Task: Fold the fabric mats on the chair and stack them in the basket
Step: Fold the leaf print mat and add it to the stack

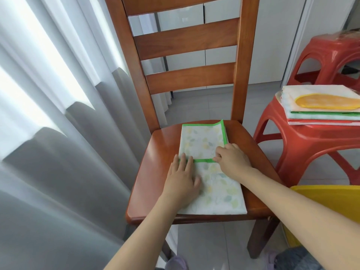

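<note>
Green-edged mat (202,145) on chair (155,172); left hand (182,182) flat, right hand (231,158) pinching

A room in soft daylight. Sheer white curtains (39,65) fill the left side, glowing bright where the window lies behind them, with grey curtain folds (64,172) hanging lower down. The floor (194,106) is pale grey tile. White cabinet doors (272,45) line the back wall. On the right stand two red plastic stools, the nearer one (303,152) in front of the farther one (327,59).
</note>
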`<state>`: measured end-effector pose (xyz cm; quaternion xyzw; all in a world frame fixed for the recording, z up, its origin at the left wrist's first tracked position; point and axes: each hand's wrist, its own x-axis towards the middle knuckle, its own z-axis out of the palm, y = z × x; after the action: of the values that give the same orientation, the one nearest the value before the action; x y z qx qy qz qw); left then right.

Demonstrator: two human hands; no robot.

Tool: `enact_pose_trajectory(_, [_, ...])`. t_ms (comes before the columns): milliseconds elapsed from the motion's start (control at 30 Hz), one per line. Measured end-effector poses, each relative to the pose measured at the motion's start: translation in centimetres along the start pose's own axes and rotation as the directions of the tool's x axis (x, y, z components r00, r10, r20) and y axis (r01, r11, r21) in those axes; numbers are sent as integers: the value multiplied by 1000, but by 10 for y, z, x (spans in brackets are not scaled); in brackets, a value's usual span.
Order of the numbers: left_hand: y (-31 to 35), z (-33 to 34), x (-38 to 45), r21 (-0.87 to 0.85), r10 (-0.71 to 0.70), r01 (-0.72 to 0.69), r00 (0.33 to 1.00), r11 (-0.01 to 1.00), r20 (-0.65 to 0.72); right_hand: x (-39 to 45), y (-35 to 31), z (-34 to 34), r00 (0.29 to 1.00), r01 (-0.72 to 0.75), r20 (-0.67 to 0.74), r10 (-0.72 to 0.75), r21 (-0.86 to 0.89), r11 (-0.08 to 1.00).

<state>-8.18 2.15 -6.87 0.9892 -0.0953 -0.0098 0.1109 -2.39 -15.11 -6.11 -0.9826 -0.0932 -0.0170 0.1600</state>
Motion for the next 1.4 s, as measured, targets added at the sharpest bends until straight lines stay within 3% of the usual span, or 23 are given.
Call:
enact_pose_trajectory(100, [0,0,-1,-9,-71,73,992,997,102,-4,-2,0,1000,31,0,-31,-46,998])
enact_pose_trajectory(233, [-1,7,0,36,-58,55,994,998,95,-9,-7,3,998,46,-50,-50,-72,996])
enact_pose_trajectory(333, [-1,10,2,45,-56,52,994,998,94,-17,-13,6,978,167,-98,-182,-142,976])
enact_pose_trajectory(400, [1,13,3,47,-75,71,993,996,87,-28,-19,11,971,221,-79,-224,-45,974])
enact_pose_trajectory(500, [6,16,3,10,-120,119,992,993,42,-40,-22,16,994,109,-2,-111,184,977])
enact_pose_trajectory(633, [12,17,1,-29,-162,162,987,986,-15,-38,-13,12,994,-58,-67,82,308,950])
enact_pose_trajectory(833, [14,9,14,-71,-56,33,932,997,-359,-25,-11,8,955,-193,-113,276,471,861])
enact_pose_trajectory(933, [13,0,27,-287,-244,171,939,943,-243,-8,-5,2,928,-257,-124,350,467,846])
enact_pose_trajectory(1200, [-10,-9,69,-554,-592,459,802,695,-78,24,8,-3,875,-432,17,484,481,763])
enact_pose_trajectory(1400, [-19,-7,75,-646,-646,475,762,598,-38,33,11,-3,849,-482,78,523,521,705])
